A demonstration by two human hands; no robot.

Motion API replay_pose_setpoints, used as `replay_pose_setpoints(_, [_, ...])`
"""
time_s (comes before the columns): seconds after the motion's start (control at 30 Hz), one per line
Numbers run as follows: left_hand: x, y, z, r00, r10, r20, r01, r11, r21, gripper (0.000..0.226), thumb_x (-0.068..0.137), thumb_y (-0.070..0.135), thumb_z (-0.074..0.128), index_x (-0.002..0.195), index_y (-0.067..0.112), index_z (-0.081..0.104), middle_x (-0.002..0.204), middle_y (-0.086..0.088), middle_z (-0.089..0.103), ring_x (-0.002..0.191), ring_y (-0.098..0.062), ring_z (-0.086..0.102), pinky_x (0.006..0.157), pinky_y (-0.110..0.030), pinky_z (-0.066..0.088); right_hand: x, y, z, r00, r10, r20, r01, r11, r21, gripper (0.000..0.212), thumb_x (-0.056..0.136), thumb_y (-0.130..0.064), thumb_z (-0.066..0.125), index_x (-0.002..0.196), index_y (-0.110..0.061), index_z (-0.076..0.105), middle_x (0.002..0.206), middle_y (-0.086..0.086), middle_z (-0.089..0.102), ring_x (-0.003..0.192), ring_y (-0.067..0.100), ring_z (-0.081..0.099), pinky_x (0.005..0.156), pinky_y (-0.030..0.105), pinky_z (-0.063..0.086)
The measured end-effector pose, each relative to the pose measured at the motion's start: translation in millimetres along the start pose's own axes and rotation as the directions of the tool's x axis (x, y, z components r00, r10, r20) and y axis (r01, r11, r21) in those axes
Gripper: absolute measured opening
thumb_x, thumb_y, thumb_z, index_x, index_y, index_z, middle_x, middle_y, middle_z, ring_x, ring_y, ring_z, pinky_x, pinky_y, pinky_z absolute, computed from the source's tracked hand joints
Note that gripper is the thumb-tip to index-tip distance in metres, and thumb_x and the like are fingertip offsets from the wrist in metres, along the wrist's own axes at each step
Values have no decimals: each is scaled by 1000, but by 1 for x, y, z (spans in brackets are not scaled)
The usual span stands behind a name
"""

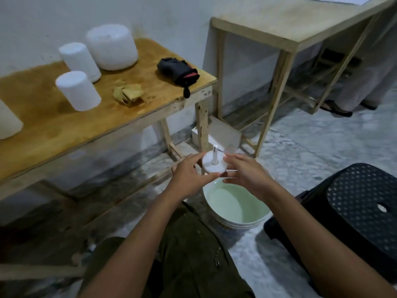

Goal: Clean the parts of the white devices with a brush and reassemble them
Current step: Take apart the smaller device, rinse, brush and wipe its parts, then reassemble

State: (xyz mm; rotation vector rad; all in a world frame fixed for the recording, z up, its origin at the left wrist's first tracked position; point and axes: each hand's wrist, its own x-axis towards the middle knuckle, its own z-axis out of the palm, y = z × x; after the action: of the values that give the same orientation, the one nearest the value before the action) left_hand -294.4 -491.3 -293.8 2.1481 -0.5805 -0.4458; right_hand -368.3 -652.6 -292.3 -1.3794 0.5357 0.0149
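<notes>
A round white device part [212,166], a disc with an upright stem at its centre, is held above a white bucket [236,222] that contains pale liquid. My left hand [189,175] grips the disc's left rim with curled fingers. On its right rim, my right hand [247,171] pinches the disc between fingers and thumb. Several white cylindrical devices stand on the low wooden table [64,125]: two small ones [78,90] [79,61] and a wider one [111,47]. No brush is visible.
A crumpled yellow cloth [127,93] and a dark folded umbrella [179,73] lie on the table. A taller wooden table [290,31] stands to the right. A black perforated stool [361,203] sits beside the bucket. A white box [217,134] lies on the floor.
</notes>
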Motion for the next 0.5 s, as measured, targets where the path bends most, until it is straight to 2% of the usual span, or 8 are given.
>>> replay_pose_setpoints(0.1, [13,-13,20,997,-41,64,39,999,27,61,64,62,76,119,58,50,113,21,56,98,-5,56,96,-52,47,19,31,-18,998,27,-60,-25,999,29,23,100,-22,55,118,-12,66,107,12,73,87,28,73,74,36,56])
replay_pose_setpoints(0.17, [20,-24,27,993,-75,95,70,996,58,68,72,52,78,133,43,50,120,13,51,94,-10,53,96,-45,47,30,50,-26,992,57,-114,-51,997,55,22,100,-21,55,118,-13,66,109,13,72,85,27,73,73,34,56])
replay_pose_setpoints(0.27, [39,-44,41,976,-158,153,146,986,85,72,80,44,76,143,30,45,132,1,49,99,-14,51,86,-29,46,47,81,-42,971,107,-215,-85,991,107,17,100,-19,56,112,-17,66,105,12,72,81,26,73,71,35,57])
replay_pose_setpoints(0.37, [61,-62,56,944,-270,188,257,962,88,69,83,42,74,143,26,45,138,-3,46,111,-14,48,87,-27,41,62,109,-54,941,152,-304,-119,985,123,19,99,-17,55,115,-15,65,103,13,72,82,28,73,65,32,57])
replay_pose_setpoints(0.43, [78,-72,70,925,-327,193,321,945,62,65,85,39,72,142,21,47,135,-3,48,111,-15,49,85,-26,38,72,126,-60,920,162,-357,-123,984,131,15,99,-15,55,110,-17,66,100,13,72,82,28,72,63,31,56])
replay_pose_setpoints(0.5, [94,-84,89,898,-402,179,403,915,27,60,88,34,70,140,15,49,128,-4,52,111,-19,52,88,-29,43,84,143,-68,904,167,-394,-126,984,129,14,98,-14,54,107,-17,65,98,13,71,82,28,71,63,31,56])
